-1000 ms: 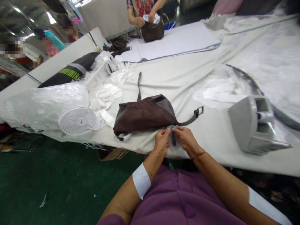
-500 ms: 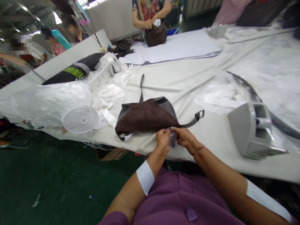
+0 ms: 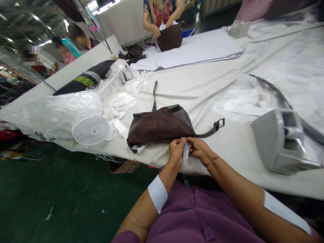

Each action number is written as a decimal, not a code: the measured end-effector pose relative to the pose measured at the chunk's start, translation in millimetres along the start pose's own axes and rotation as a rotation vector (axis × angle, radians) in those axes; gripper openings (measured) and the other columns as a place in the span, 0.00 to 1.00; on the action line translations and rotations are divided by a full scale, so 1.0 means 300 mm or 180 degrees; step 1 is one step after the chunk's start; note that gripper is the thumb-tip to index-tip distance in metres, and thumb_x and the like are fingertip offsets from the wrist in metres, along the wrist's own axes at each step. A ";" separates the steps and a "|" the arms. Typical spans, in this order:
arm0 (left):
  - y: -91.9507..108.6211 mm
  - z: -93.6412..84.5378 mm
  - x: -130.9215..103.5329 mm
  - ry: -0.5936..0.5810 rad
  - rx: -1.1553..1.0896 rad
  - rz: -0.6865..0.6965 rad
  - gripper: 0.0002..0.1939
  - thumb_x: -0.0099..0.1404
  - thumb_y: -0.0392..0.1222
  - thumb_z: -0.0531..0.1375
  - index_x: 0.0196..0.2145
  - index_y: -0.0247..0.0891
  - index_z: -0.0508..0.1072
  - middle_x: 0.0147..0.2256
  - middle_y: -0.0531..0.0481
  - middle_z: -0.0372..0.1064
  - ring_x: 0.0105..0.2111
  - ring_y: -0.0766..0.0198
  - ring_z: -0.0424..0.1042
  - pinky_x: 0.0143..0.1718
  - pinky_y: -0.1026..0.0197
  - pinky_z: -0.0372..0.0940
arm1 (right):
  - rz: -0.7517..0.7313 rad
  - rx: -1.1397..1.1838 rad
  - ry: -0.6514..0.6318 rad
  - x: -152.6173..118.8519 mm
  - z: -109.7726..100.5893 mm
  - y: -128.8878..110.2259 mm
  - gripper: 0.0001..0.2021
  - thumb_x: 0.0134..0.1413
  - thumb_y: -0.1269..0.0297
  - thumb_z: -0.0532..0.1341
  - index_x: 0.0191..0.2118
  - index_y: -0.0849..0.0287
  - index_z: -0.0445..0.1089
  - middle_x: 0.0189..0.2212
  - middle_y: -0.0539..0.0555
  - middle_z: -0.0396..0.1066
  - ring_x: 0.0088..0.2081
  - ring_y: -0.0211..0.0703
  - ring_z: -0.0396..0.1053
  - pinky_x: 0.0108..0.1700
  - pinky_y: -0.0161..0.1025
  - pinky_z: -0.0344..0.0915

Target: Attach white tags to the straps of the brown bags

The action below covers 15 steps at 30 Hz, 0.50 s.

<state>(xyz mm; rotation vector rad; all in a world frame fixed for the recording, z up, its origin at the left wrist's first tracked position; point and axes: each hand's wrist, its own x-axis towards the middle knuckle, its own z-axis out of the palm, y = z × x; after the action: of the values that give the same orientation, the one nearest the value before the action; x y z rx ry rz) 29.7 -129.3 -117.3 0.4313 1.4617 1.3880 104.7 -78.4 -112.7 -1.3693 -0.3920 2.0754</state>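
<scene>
A dark brown handbag (image 3: 162, 125) lies on the cloth-covered table (image 3: 199, 84) in front of me. One strap stretches away from its far side; another, with a buckle (image 3: 219, 124), reaches right. At the bag's near edge, my left hand (image 3: 176, 150) pinches a small translucent plastic piece (image 3: 185, 151), perhaps a little bag or wrapper. The fingers of my right hand (image 3: 199, 148) are closed at the same piece from the right. Both hands are close together by the table's front edge. What lies inside the plastic is too small to make out.
A white fan (image 3: 91, 130) stands left of the handbag, near crumpled plastic wrapping (image 3: 73, 104). To the right sits a grey tape dispenser (image 3: 280, 141). Across the table a co-worker's hands (image 3: 155, 31) hold another brown bag (image 3: 170, 37). White paper sheets (image 3: 197, 50) lie there.
The plastic piece between my fingers has turned and now looks paler and longer. The view has shifted slightly. Across the table, the co-worker's hand has moved along the other bag, which has turned.
</scene>
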 end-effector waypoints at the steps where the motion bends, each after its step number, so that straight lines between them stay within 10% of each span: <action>1: -0.001 0.001 -0.001 -0.0112 -0.0148 -0.0141 0.17 0.49 0.49 0.66 0.26 0.34 0.66 0.22 0.50 0.68 0.20 0.67 0.66 0.25 0.63 0.63 | 0.0000 0.0029 -0.0027 0.003 0.000 0.000 0.16 0.48 0.75 0.60 0.18 0.58 0.53 0.09 0.42 0.50 0.11 0.27 0.45 0.11 0.27 0.41; 15: 0.005 -0.018 -0.015 0.0066 0.1022 0.0657 0.06 0.56 0.41 0.59 0.27 0.35 0.68 0.24 0.52 0.65 0.23 0.69 0.63 0.26 0.66 0.59 | -0.0112 -0.0163 -0.0151 -0.032 -0.033 -0.022 0.12 0.44 0.77 0.59 0.19 0.59 0.56 0.11 0.43 0.52 0.13 0.27 0.49 0.13 0.26 0.44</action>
<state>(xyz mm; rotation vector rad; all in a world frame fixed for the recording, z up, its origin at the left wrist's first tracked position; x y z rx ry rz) 26.4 -135.3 -115.3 0.7918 1.7017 1.3204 118.2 -80.4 -106.3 -1.3351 -0.4889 2.0852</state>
